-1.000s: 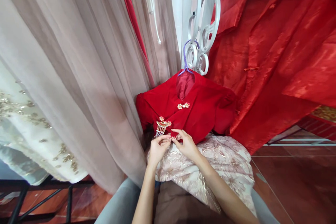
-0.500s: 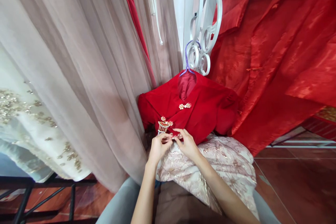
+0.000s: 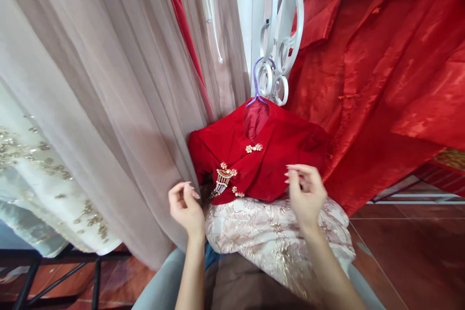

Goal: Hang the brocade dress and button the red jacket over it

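Note:
A red velvet jacket [image 3: 279,155] hangs on a purple hanger [image 3: 256,80], its lower edge over a pale floral fabric [image 3: 254,227]. Beaded flower clasps [image 3: 254,148] sit on its front, with a beaded tassel ornament [image 3: 223,179] lower at the left. Off the jacket's lower left edge is my left hand [image 3: 187,206], fingers curled and apart, holding nothing. My right hand [image 3: 307,193] is over the jacket's lower right part, its fingers bent and apart with nothing visible in them.
Sheer beige drapes [image 3: 119,106] fill the left side, beside a white sequinned fabric [image 3: 47,174]. A white scrolled metal frame [image 3: 300,24] stands behind the hanger. Red satin garments [image 3: 381,82] hang at the right. A black metal frame [image 3: 96,283] is at the lower left.
Both hands have let go of the lowest clasp and moved apart, the left one leftwards and the right one rightwards. The clasp and tassel now show fully.

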`<state>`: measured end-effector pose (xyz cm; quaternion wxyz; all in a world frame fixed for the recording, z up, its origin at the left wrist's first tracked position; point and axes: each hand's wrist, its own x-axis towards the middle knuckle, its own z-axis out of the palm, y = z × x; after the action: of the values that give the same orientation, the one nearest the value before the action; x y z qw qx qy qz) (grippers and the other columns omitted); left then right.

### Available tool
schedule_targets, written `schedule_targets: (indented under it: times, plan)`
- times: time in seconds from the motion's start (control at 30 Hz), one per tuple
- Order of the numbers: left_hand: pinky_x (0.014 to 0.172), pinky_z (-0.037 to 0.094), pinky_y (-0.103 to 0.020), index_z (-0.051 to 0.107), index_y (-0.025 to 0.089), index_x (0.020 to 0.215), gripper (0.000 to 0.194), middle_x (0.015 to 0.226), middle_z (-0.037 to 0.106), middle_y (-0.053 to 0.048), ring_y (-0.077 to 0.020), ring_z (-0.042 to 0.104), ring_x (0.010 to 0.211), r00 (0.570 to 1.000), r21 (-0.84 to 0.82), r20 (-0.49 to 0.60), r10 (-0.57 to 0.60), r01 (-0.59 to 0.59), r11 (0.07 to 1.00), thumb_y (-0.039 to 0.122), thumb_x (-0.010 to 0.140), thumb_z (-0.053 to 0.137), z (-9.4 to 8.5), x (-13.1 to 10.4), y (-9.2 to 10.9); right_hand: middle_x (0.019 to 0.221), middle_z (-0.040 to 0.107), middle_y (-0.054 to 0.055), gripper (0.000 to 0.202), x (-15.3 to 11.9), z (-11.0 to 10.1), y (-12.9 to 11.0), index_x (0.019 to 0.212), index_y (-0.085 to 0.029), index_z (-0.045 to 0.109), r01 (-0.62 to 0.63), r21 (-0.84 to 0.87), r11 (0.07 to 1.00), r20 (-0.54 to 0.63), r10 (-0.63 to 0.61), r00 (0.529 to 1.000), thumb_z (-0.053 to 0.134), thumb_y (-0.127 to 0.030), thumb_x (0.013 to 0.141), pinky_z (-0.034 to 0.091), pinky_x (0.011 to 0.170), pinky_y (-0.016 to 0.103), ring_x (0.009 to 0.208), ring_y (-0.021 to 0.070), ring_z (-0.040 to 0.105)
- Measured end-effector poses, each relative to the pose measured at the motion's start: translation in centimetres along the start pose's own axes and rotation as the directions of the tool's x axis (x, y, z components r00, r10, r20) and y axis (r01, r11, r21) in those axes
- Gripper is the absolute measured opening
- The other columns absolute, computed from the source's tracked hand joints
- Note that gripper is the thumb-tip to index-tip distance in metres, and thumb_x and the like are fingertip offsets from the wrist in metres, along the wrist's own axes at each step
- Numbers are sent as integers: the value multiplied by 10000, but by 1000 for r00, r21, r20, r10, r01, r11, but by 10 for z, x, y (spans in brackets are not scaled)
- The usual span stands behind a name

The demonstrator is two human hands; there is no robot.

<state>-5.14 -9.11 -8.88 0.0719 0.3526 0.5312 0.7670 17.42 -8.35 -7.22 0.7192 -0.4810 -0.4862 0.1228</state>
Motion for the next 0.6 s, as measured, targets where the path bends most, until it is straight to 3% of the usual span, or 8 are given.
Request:
schedule_targets:
  times: [0.07,0.17,0.23,0.3,0.37,0.47,0.53,0.6]
  plan:
    - [494,390,-187,528,169,822,174,628,477,50,-67,452,488,995,-61,-79,69,-74,995,335,868,501,-4,4,13,844,602,34,106,10,-10,-7,852,-168,619,27,10,1000,-148,-26,989,590,-269,837,532,582,253,666,120,610]
    - [468,366,-187,529,167,751,180,612,482,48,-65,435,466,990,-98,-84,113,-121,988,302,864,493,-5,3,18,816,601,26,79,14,-15,-8,834,-168,613,17,23,1000,-164,-13,986,602,-245,826,511,569,237,652,114,601]
    - [474,367,-182,553,170,761,177,582,475,52,-69,428,469,996,-68,14,89,-88,994,299,867,495,-3,0,14,823,607,31,71,10,-11,-4,835,-173,618,-14,26,1000,-80,16,997,589,-238,832,507,570,233,677,121,601]
    - [494,389,-183,579,177,784,166,593,506,43,-78,460,497,970,21,241,20,-26,999,306,862,510,1,-5,6,843,613,36,79,0,-2,2,840,-183,623,-39,9,999,66,38,997,564,-234,845,514,583,234,717,131,603]
    - [548,439,-201,605,182,804,153,690,584,12,-101,540,587,846,152,529,-69,-14,988,306,851,528,5,-12,-4,865,620,41,102,-12,9,10,859,-194,631,-55,-25,998,283,59,957,535,-228,857,526,607,236,767,142,612]
    - [688,508,-267,622,193,909,130,911,639,-35,-153,618,777,606,279,779,-163,-103,955,250,800,581,10,-23,-23,921,626,55,160,-32,22,25,945,-204,644,-79,-65,995,605,102,790,509,-220,861,551,657,248,836,155,630]
    - [757,522,-310,600,195,997,230,993,623,-50,-165,624,830,548,305,816,-185,-136,943,189,767,594,11,-30,-35,968,620,64,204,-42,28,35,1005,-209,640,-96,-77,992,691,122,712,493,-215,864,560,690,260,872,159,634]
    - [797,524,-335,585,191,1011,254,1007,606,-56,-167,622,852,546,311,817,-187,-145,939,151,760,580,12,-32,-44,986,618,69,220,-47,30,43,1023,-209,634,-107,-89,990,704,139,696,476,-214,870,561,707,269,883,160,635]
